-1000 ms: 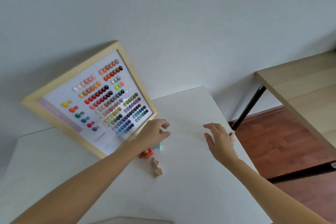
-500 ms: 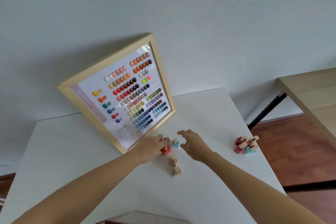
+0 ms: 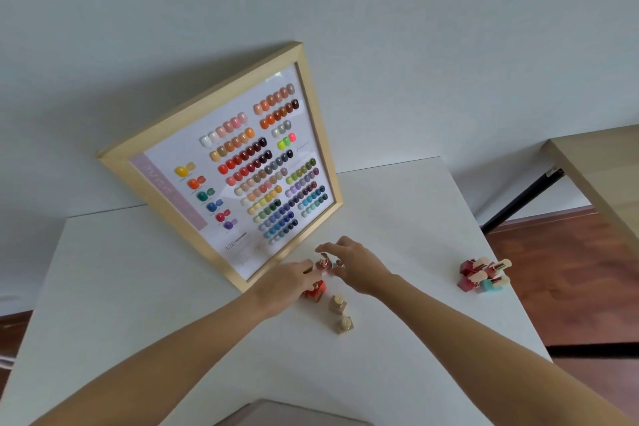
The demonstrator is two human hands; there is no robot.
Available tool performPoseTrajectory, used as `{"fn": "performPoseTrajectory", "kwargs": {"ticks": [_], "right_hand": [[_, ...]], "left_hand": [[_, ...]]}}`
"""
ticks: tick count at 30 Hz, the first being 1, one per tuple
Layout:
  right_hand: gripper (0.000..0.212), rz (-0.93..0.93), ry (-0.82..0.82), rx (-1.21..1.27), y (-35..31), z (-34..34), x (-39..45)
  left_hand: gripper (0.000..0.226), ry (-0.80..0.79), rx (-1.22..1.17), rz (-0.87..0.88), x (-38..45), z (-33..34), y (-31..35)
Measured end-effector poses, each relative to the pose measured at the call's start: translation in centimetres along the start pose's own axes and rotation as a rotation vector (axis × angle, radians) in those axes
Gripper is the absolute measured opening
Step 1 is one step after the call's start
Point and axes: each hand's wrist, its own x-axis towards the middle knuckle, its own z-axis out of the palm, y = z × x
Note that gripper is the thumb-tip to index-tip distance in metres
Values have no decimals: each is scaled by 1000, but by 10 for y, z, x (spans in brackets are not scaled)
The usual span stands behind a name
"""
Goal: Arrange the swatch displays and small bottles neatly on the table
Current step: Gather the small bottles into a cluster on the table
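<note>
Just below the swatch frame (image 3: 221, 162) leaning at the back of the bench (image 3: 138, 287), my left hand (image 3: 287, 282) covers the red bottle (image 3: 315, 290), grip unclear; right hand (image 3: 356, 270) fingers apart over a gold-capped bottle (image 3: 324, 261): I'd pinch caps, lift straight, avoid the beige pair (image 3: 340, 313).

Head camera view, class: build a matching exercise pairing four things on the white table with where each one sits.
Things:
1. framed swatch display
2. cluster of small bottles
3. two beige bottles
4. red bottle

Places:
A. beside the left hand
B. near the table's right edge
C. propped against the wall
D. nearer the camera than both hands

Pairs: 1-C, 2-B, 3-D, 4-A
</note>
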Motion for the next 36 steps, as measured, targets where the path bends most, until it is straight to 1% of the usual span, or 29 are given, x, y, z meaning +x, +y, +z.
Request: {"fn": "performPoseTrajectory", "kwargs": {"ticks": [5, 7, 10, 12, 16, 19, 21, 23, 29, 33, 36], "right_hand": [[25, -48, 27, -21, -9, 8, 5], [25, -41, 15, -27, -11, 9, 4], [32, 32, 32, -19, -6, 7, -1], [32, 97, 50, -6, 1, 4, -8], [30, 188, 106, 31, 19, -6, -35], [21, 244, 188, 90, 38, -17, -68], [16, 281, 237, 157, 52, -22, -93], [16, 342, 268, 184, 67, -27, -120], [18, 559, 338, 163, 111, -38, -193], [16, 665, 427, 227, 134, -45, -226], [16, 721, 464, 259, 147, -51, -237]], "left_hand": [[34, 30, -71, -50, -12, -9, -3], [29, 28, -61, -61, -15, -15, -3], [29, 29, -30, -88, -14, -22, -2], [32, 42, -4, -94, -10, -30, 1], [30, 86, -10, -54, 5, -46, 14], [23, 121, -56, 6, 26, -56, 36], [22, 111, -62, 49, 40, -58, 53], [20, 80, -68, 89, 55, -56, 72], [17, -56, -56, 168, 107, -46, 132], [17, -108, -100, 163, 139, -37, 170], [20, -98, -174, 120, 160, -30, 196]]}}
